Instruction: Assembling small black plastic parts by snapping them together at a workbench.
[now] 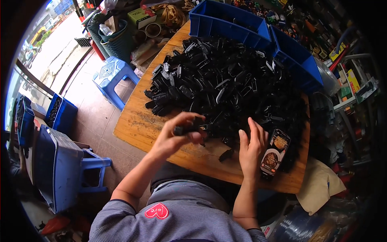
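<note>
A large heap of small black plastic parts (225, 78) covers most of the wooden table (135, 123). Some pieces in it look like clips or buckles, with grey shiny faces. My left hand (171, 137) is raised over the table's near edge, its fingers closed around a black plastic part (184, 129); the part's exact shape is blurred. To the right, my right hand (252, 151) has its thumb and fingers apart and holds nothing. Beside it lies a phone (275, 152) with a lit screen showing food, leaning against the heap.
Two blue bins stand behind the heap, one at the far edge (225, 20) and one at the right (300, 66). A blue stool (115, 78) is left of the table. More blue bins (62, 165) sit at the left, and a cream bag (318, 183) lies by the right corner.
</note>
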`<action>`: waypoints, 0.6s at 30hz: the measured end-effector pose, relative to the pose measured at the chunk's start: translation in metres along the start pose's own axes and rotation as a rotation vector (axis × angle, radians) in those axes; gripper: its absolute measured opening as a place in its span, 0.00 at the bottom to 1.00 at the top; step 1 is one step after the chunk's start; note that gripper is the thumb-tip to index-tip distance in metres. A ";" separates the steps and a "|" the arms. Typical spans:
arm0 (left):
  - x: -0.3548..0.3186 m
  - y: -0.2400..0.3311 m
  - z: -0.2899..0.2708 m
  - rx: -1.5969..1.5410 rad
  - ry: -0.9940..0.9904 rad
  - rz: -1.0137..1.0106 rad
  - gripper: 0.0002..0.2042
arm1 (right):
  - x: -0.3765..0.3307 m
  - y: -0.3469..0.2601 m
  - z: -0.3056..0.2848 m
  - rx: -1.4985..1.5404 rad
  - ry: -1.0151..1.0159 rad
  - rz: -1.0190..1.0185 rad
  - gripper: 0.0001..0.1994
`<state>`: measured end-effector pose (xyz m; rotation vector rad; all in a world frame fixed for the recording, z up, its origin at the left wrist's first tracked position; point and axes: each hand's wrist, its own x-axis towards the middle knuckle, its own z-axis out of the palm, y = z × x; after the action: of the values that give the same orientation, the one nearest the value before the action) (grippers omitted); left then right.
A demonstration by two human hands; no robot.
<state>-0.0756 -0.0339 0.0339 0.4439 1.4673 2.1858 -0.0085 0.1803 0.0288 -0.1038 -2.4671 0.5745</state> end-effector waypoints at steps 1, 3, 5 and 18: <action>0.011 -0.001 -0.012 0.140 0.047 0.110 0.16 | 0.000 0.011 0.001 -0.106 -0.055 -0.018 0.12; 0.027 0.004 -0.038 0.436 0.163 0.208 0.11 | 0.000 0.010 0.005 0.026 -0.137 0.052 0.09; 0.037 0.008 -0.045 0.668 0.184 0.123 0.09 | -0.003 0.004 0.006 0.144 -0.157 0.137 0.09; 0.024 -0.006 -0.010 0.875 -0.114 0.494 0.12 | -0.019 -0.003 0.002 1.373 -0.178 0.463 0.17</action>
<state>-0.0995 -0.0266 0.0249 1.3046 2.3914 1.6537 0.0058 0.1727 0.0186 -0.0607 -1.6670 2.3594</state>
